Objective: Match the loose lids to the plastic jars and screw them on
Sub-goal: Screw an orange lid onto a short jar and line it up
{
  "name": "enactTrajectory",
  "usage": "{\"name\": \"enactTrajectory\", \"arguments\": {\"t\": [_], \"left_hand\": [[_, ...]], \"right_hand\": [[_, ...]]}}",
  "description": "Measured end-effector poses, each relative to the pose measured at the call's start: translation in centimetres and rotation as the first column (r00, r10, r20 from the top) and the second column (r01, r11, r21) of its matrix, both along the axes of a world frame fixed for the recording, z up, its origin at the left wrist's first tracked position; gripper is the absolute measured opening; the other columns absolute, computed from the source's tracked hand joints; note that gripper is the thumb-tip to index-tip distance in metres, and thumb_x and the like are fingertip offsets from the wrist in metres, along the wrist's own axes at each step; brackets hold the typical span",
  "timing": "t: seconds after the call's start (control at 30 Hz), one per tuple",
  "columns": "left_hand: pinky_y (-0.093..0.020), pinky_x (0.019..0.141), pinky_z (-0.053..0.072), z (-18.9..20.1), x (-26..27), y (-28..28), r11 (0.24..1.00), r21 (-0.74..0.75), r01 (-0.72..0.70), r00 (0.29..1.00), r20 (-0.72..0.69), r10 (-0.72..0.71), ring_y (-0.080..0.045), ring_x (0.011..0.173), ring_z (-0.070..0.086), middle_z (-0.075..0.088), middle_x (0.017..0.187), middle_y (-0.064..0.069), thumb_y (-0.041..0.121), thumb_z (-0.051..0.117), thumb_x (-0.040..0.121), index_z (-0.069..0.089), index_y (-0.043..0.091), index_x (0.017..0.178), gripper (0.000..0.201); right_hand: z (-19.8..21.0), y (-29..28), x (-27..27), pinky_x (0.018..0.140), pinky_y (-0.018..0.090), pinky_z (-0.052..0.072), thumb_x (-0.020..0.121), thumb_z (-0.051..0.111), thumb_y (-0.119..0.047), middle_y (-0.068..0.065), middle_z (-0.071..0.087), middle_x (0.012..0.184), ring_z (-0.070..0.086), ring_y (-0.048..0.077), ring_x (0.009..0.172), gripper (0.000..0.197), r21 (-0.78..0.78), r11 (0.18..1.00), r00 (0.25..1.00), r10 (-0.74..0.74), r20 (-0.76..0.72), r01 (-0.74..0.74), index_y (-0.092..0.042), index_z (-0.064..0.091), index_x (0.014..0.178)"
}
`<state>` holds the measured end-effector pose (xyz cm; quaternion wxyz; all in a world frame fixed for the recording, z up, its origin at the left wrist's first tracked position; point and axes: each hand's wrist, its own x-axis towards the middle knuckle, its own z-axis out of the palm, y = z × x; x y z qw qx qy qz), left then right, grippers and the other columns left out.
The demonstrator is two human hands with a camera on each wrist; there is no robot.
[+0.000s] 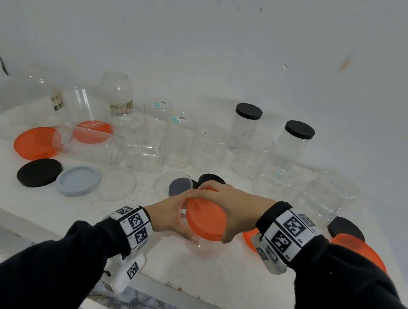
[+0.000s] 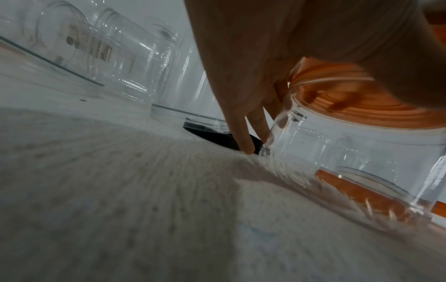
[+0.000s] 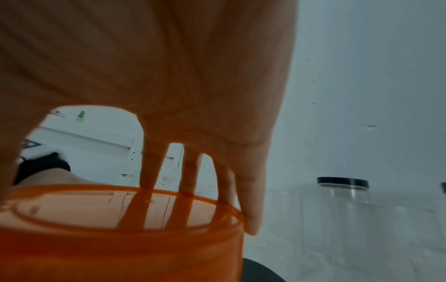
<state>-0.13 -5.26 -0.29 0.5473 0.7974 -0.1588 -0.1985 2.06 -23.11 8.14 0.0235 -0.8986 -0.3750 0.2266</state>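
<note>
Both hands meet on one clear jar [image 1: 198, 242] near the bench's [image 1: 221, 283] front edge: the left hand [image 1: 170, 216] steadies it, the right hand [image 1: 232, 208] clasps the orange lid [image 1: 205, 220] on top. Screwing-on seems underway; next comes twisting until snug.

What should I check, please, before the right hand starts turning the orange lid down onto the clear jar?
1. Right hand grips the orange lid around its rim: ok.
2. Left hand steadies the clear jar at its side: ok.
3. Jar stands on the white table: ok.
4. Lid sits level on the jar's mouth: not ok, it looks tilted in the head view.
5. Threads engaged: cannot tell, the hands cover the neck.
6. Room to turn: the black lid and another orange lid lie close by, neither seen touching the jar: ok.
</note>
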Motion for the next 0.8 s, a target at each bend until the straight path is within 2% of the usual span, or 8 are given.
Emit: {"name": "enactTrajectory", "arguments": {"t": [0.07,0.17,0.4,0.5,0.63,0.7,0.8], "left_hand": [[-0.016,0.09,0.044,0.04,-0.05,-0.03,1.0,-0.002,0.009,1.0,0.007,-0.009,0.008,0.116,0.046,0.045,0.126,0.018,0.033,0.086,0.049,0.033,0.037,0.129,0.096],[-0.014,0.088,0.044,-0.01,0.06,0.04,1.0,-0.008,0.019,1.0,0.02,-0.019,0.014,0.112,0.045,0.044,0.124,0.021,0.016,0.088,0.058,0.033,0.035,0.129,0.092],[-0.016,0.089,0.045,-0.27,0.05,0.18,1.0,-0.03,0.002,1.0,-0.011,-0.002,0.007,0.114,0.048,0.047,0.126,0.017,0.035,0.085,0.047,0.036,0.033,0.131,0.097],[-0.016,0.09,0.044,-0.25,0.02,0.14,1.0,-0.019,-0.007,1.0,-0.01,0.007,0.007,0.113,0.047,0.047,0.125,0.018,0.031,0.087,0.049,0.037,0.035,0.129,0.095],[-0.012,0.088,0.043,-0.42,0.15,0.17,1.0,0.008,-0.015,1.0,-0.001,0.015,0.005,0.114,0.047,0.048,0.124,0.016,0.008,0.086,0.061,0.037,0.039,0.121,0.084],[-0.011,0.087,0.043,-0.5,0.13,0.19,1.0,0.005,-0.02,1.0,0.002,0.02,0.003,0.114,0.048,0.048,0.124,0.015,0.006,0.085,0.061,0.037,0.04,0.121,0.084],[-0.008,0.084,0.043,-0.52,0.09,0.2,1.0,-0.012,-0.019,1.0,0.001,0.019,0.012,0.109,0.049,0.049,0.123,0.017,0.007,0.086,0.06,0.037,0.04,0.121,0.085]], "right_hand": [[0.1,0.02,0.1,0.096,0.043,0.044,0.056,0.084,-0.013,-0.009,0.024,0.139,0.03,0.02,0.126,0.106,0.008,1.0,1.0,0.028,-0.001,-0.028,-0.042,0.026,0.14],[-0.06,0.26,0.15,0.095,0.045,0.045,0.051,0.085,-0.01,-0.009,0.025,0.138,0.03,0.021,0.125,0.108,0.008,0.999,0.999,0.049,0.01,-0.049,-0.044,0.028,0.136],[-0.03,-0.16,0.21,0.092,0.042,0.047,0.054,0.085,-0.008,-0.011,0.024,0.136,0.033,0.02,0.123,0.104,0.055,0.998,0.998,-0.006,-0.062,0.01,-0.045,0.03,0.135],[-0.03,-0.08,0.24,0.089,0.038,0.048,0.054,0.085,-0.01,-0.011,0.025,0.134,0.036,0.02,0.119,0.104,0.053,0.999,0.999,-0.004,-0.054,0.007,-0.046,0.03,0.134],[-0.17,0.11,0.39,0.085,0.035,0.049,0.052,0.087,-0.02,-0.01,0.027,0.131,0.041,0.019,0.113,0.106,0.029,1.0,1.0,0.001,-0.001,-0.001,-0.049,0.027,0.135],[-0.19,-0.03,0.29,0.081,0.029,0.047,0.054,0.087,-0.029,-0.01,0.029,0.129,0.044,0.017,0.108,0.104,0.029,1.0,1.0,-0.011,0.028,0.01,-0.048,0.025,0.136],[-0.18,-0.22,-0.26,0.077,0.024,0.043,0.059,0.083,-0.042,-0.008,0.031,0.127,0.045,0.014,0.097,0.1,0.042,0.999,0.996,-0.037,0.076,0.034,-0.046,0.023,0.139]]}}
